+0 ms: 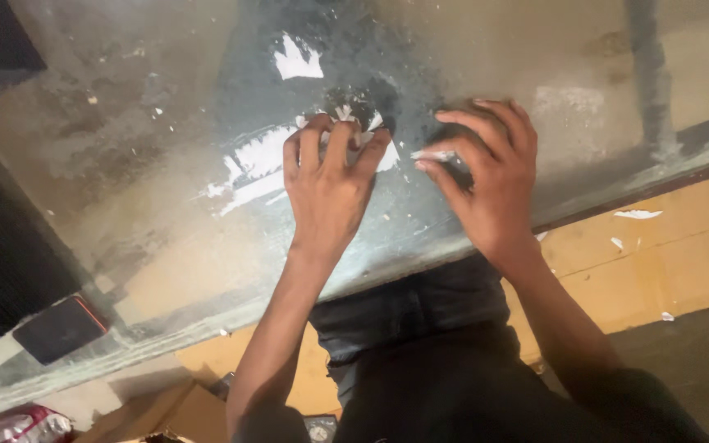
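A large dusty glass pane [166,205] lies in front of me with torn white paper patches stuck to it [260,156]. My left hand [328,184] presses on the glass with fingers curled, its tips on a crumpled bit of white paper [346,115]. Just to its right, my right hand [486,176] rests on the glass and pinches a small white strip of peeled paper [434,154] between thumb and forefinger. Another white paper scrap [297,61] sits higher on the pane.
The pane's near edge [420,258] runs diagonally over brown cardboard [666,254] strewn with white flecks. A dark phone-like slab [61,328] shows at lower left, a cardboard box [174,414] and a red-white wrapper [18,425] below it. My dark-clothed legs [420,328] are under the pane.
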